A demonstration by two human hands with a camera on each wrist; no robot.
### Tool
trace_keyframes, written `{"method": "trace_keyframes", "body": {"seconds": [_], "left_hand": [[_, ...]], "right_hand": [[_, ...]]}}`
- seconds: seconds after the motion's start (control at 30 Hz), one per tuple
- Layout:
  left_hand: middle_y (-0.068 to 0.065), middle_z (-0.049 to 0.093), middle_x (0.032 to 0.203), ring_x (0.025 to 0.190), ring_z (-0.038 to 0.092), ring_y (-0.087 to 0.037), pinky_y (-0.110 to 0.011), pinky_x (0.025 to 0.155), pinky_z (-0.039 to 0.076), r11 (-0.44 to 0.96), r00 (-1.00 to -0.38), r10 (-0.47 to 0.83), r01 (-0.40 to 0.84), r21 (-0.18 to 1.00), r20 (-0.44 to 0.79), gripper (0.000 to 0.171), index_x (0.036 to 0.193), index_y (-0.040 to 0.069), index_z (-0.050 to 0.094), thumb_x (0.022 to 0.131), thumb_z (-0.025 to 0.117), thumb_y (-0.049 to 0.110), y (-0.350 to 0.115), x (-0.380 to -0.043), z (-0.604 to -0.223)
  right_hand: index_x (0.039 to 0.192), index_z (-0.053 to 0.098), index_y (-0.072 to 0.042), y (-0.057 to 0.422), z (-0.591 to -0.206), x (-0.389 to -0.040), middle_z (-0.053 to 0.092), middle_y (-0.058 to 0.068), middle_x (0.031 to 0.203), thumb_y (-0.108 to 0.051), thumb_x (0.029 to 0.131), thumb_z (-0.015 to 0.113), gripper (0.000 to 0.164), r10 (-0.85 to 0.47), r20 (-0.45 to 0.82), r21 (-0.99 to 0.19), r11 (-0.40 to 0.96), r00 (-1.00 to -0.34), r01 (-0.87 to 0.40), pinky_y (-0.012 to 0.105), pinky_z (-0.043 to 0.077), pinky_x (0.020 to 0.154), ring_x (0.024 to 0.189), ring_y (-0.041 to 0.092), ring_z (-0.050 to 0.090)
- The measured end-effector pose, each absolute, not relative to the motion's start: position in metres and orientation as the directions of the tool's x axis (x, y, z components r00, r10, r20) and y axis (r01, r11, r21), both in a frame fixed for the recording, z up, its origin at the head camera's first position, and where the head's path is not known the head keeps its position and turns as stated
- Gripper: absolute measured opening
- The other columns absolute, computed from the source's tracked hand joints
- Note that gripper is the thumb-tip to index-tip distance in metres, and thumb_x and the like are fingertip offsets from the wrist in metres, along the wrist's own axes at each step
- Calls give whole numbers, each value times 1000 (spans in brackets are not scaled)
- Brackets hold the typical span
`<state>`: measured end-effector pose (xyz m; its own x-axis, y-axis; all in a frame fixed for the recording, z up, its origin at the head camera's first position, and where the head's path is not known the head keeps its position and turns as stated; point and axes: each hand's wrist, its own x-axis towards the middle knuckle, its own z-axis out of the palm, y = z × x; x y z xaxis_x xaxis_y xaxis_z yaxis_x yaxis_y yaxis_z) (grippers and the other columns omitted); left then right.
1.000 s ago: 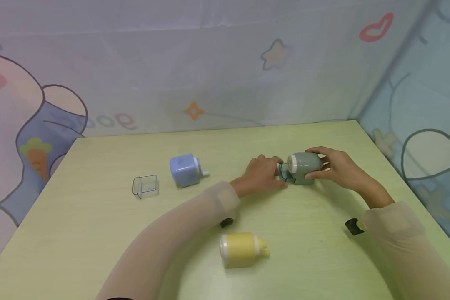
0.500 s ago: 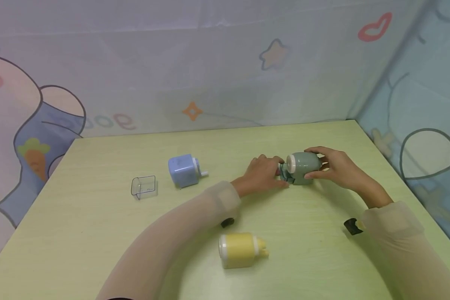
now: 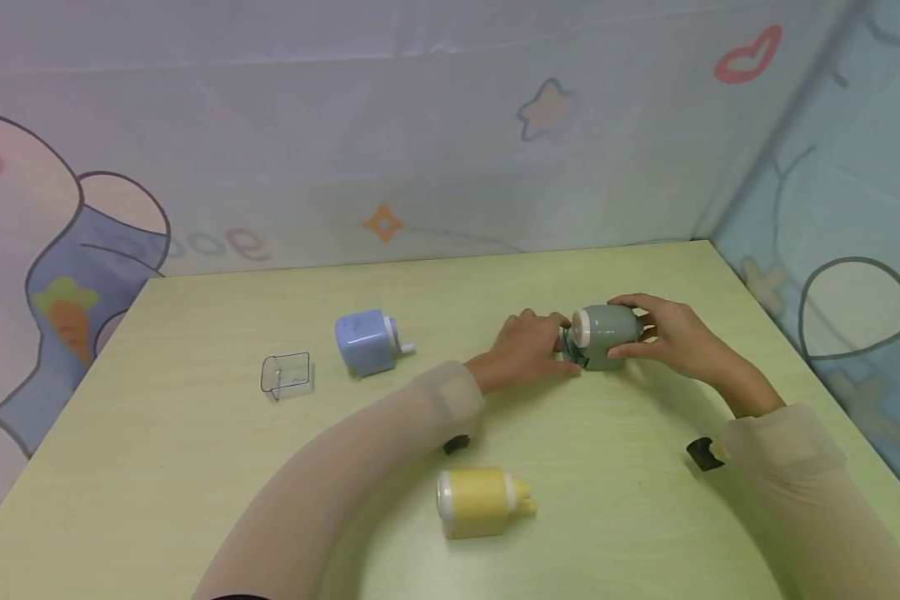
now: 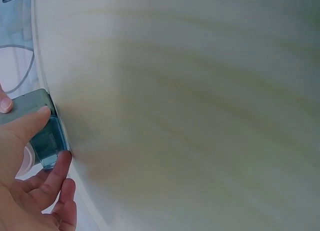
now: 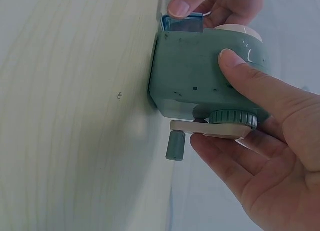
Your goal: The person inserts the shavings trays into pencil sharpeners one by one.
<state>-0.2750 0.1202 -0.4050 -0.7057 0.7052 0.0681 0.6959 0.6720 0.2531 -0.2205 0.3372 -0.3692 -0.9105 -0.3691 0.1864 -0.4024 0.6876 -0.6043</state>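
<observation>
Green sharpener [image 5: 200,71] is gripped by right hand [image 3: 678,342], left hand [image 3: 521,350] pinching its drawer [image 4: 49,139], backdrop [image 3: 450,167] showing mirrored "goo" [image 3: 207,243].

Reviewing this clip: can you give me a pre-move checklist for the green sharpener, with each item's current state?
1. Green sharpener supported: ok, the right hand grips it from the crank side.
2. Left hand on the bluish drawer: ok, it holds the drawer at the sharpener's open side.
3. Drawer flush with the body: not ok, part of it sticks out.
4. Drawer square in its slot: cannot tell, the hand covers part of the joint.
5. Blue sharpener and yellow sharpener clear of both hands: ok, both lie apart from them.
6. Clear container out of the way: ok, it sits beyond the blue sharpener, away from the hands.
</observation>
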Motion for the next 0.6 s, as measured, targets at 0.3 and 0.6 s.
{"method": "trace_keyframes", "body": {"seconds": [0.3, 0.6], "left_hand": [[14, 49, 78, 73, 41, -9, -23, 63, 33, 672, -702, 710, 702, 235, 66, 67, 122, 11, 48, 76, 63, 57, 122, -276, -406], [13, 50, 77, 73, 42, -10, -24, 63, 34, 671, -693, 718, 713, 202, 62, 63, 116, 12, 50, 76, 60, 60, 125, -278, -407]], "right_hand": [[126, 45, -1, 336, -369, -220, 54, 18, 112, -17, 75, 75, 61, -370, 188, -606, 685, -910, -404, 38, 50, 67, 86, 27, 59], [127, 45, -1, 337, -369, -220, 53, 18, 112, -17, 75, 75, 62, -368, 188, -612, 681, -911, -402, 34, 50, 67, 86, 26, 59]]}}
